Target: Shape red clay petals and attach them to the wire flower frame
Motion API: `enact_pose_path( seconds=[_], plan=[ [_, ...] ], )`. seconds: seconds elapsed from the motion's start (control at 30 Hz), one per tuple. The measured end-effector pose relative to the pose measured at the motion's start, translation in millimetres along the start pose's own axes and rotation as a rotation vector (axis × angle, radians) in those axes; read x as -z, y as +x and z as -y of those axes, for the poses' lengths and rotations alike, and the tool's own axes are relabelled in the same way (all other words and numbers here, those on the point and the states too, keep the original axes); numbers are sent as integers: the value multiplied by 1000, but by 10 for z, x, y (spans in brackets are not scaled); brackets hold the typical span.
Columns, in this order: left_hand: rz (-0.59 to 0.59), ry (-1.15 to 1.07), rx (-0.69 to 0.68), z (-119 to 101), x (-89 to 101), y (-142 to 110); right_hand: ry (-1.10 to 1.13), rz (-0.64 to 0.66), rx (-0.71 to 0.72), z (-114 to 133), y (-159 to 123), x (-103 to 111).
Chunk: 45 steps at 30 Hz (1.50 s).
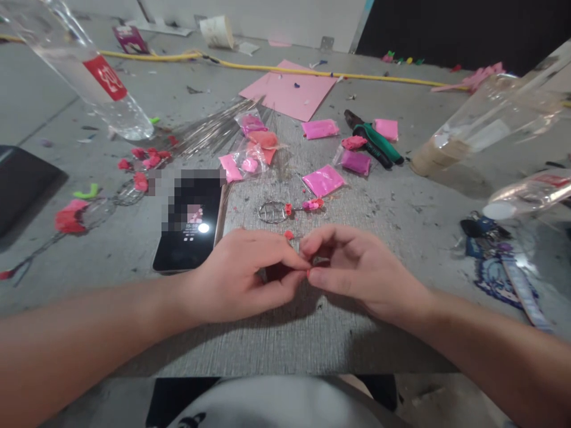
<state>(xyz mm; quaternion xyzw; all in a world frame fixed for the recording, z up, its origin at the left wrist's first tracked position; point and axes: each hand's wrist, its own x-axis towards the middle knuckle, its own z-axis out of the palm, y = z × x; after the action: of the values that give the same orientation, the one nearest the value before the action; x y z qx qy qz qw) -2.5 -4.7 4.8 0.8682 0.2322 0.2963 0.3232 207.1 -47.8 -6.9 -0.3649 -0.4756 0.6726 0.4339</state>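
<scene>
My left hand [256, 273] and my right hand [357, 270] meet above the front of the table, thumbs and fingers pinched together. Between the fingertips shows a tiny bit of red clay [308, 273]; most of it is hidden. Just beyond my hands lies a small red clay piece [289, 235]. Past that rests a bent wire shape [272, 212] with a round gridded end, with red and pink clay bits [313, 204] on its stem. Several packets of pink clay [323, 181] are scattered farther back.
A phone [190, 226] lies by my left hand. Pliers [375, 139], thin wires [214, 128] and pink paper [294, 89] lie farther back. A water bottle [104, 83] stands left, a clear plastic cup [468, 128] right. A yellow cable [276, 68] crosses behind.
</scene>
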Motion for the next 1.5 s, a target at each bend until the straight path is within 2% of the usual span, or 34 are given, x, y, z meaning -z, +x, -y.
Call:
enact_pose_path(
  seconds=[0.17,0.27,0.43,0.57,0.73,1.07,1.17,1.27,1.37,1.43,1.5],
  plan=[
    [69,115,-49,146,71,38,22,-103,-35,25,58,118],
    [193,193,-110,254,93,44,21,-179,-42,31,95,182],
    [398,357,-182,356,98,12,19,-166,-15,10,112,216],
    [499,380,-141,373,104,15,-3,-137,-17,-2,97,213],
    [475,315,-82,377,112,43,-12,-106,-19,-1,89,218],
    [389,255,-85,336,108,64,30,-128,8,49,93,191],
    [375,135,-49,324,115,86,29,-135,46,51,102,191],
    [290,-103,100,276,121,108,-7,-165,133,45,83,204],
    [164,-350,355,189,108,104,-143,-171,293,59,22,195],
    [105,-515,505,127,87,85,-305,-111,410,88,-31,159],
    [55,-657,576,74,61,59,-504,-6,545,128,-81,102]
  ],
)
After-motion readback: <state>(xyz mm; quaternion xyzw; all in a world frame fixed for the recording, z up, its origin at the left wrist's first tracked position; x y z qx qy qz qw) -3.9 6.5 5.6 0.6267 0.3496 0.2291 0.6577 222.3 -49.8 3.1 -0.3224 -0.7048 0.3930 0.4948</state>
